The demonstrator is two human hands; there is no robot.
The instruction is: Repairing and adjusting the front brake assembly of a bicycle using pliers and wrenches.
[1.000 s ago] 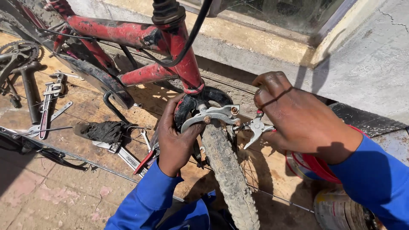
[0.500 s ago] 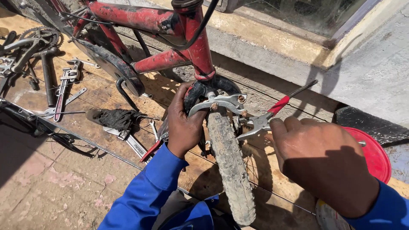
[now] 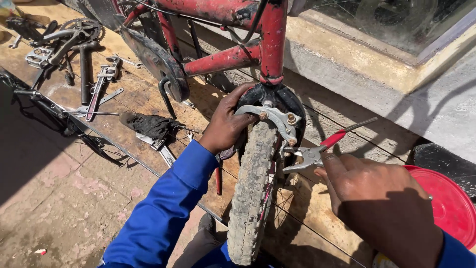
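A red bicycle frame (image 3: 270, 44) stands over a dusty knobbly tyre (image 3: 253, 183). A silver caliper brake (image 3: 270, 116) straddles the top of the tyre. My left hand (image 3: 225, 124) grips the left arm of that brake, with the blue sleeve running down to the lower left. My right hand (image 3: 382, 203) holds red-handled pliers (image 3: 317, 151); their jaws touch the lower end of the brake's right arm beside the tyre. A black mudguard (image 3: 292, 101) curves behind the brake.
Tools lie on the wooden boards (image 3: 129, 94) at left: a crank with chainring (image 3: 74, 32), a pedal (image 3: 37, 57), wrenches (image 3: 99, 87), a black rag (image 3: 151, 124) and cables. A red round lid (image 3: 444, 201) sits at the right. A concrete ledge (image 3: 377, 94) runs behind.
The view has shifted closer and lower on the wheel. My right hand has dropped towards the lower right, and the pliers' jaws have come against the brake's right arm. My left hand stays on the brake.
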